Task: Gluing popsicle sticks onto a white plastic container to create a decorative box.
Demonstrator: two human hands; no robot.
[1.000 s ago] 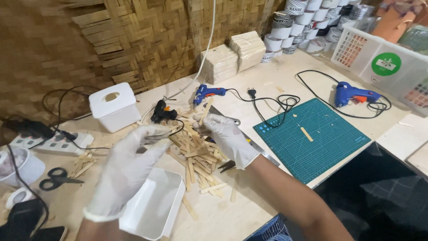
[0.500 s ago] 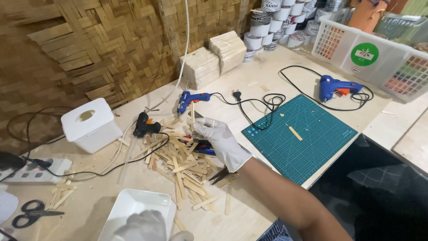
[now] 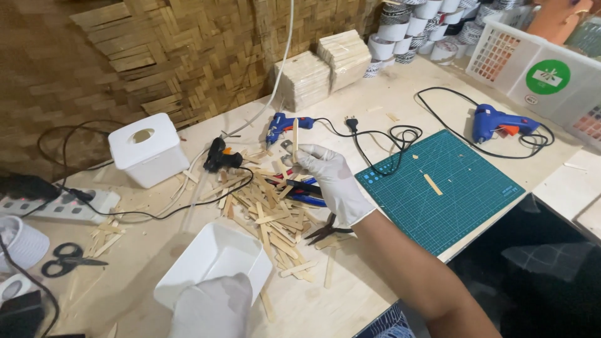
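a workbench seen from above, described from the left edge across to the right. at nine o'clock lie a white power strip, black scissors and part of a white cup. at eleven o'clock stands a white lidded box with an oval hole in its top. at six o'clock the left hand, in a white glove, rests at the near edge of a white rectangular tray; its fingers are cut off by the frame, so whether they are spread or closed cannot be told. just right of the tray, at the centre, a loose heap of wooden sticks covers the table, with a black glue gun at its eleven o'clock side. the right hand, also gloved in white, hovers over the heap's right side and pinches one wooden stick by its lower end, held upright at twelve o'clock from the hand. a blue glue gun lies just behind that stick. dark pliers lie beneath the wrist. at two o'clock is a green cutting mat, and past it a second blue glue gun and a white basket. the pale wooden table backs onto a woven bamboo wall, with wood stacks and tape rolls along it.
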